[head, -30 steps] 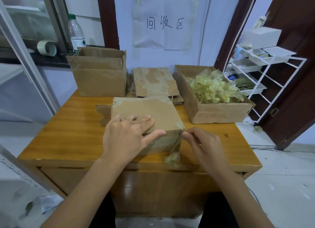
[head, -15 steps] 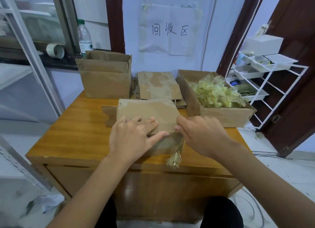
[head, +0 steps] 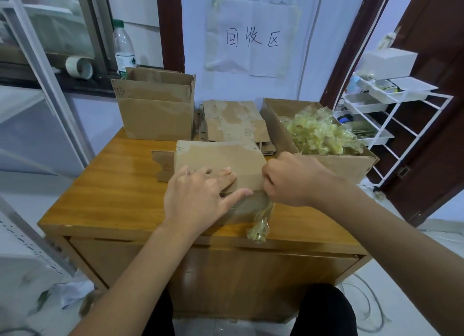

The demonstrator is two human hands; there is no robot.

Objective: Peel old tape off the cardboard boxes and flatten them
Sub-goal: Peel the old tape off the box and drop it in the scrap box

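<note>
Peeling is the step in hand: the cardboard box (head: 221,165) lies near the front edge of the bench (head: 115,195), and a strip of old tape (head: 259,222) hangs off its near right corner, crumpled and yellowish at the loose end. Left hand (head: 198,197) lies flat on top of the box, fingers (head: 226,175) straight and spread, thumb stretched along the near edge, pinning it down. Right hand (head: 291,180) is curled at that right corner, its fingers closed on the tape's upper end as far as one can judge; the actual pinch is hidden behind the knuckles.

My read: the tape is only partly off, and flattening has not begun. The next move calls for a steady pull along the seam with the left hand pressing hard, or the box will slide or the tape will tear.

Further out, a stack of flattened cardboard (head: 233,122) leans behind, an open empty-looking box (head: 155,109) stands back left, and a tape bin (head: 351,165) on the right is heaped with peeled scraps, just beside the working hand, a handy drop. Nothing blocks the pull itself. A water bottle (head: 123,49) and a tape roll (head: 79,67) sit on the window ledge; a white rack (head: 391,109) stands off to the right.
</note>
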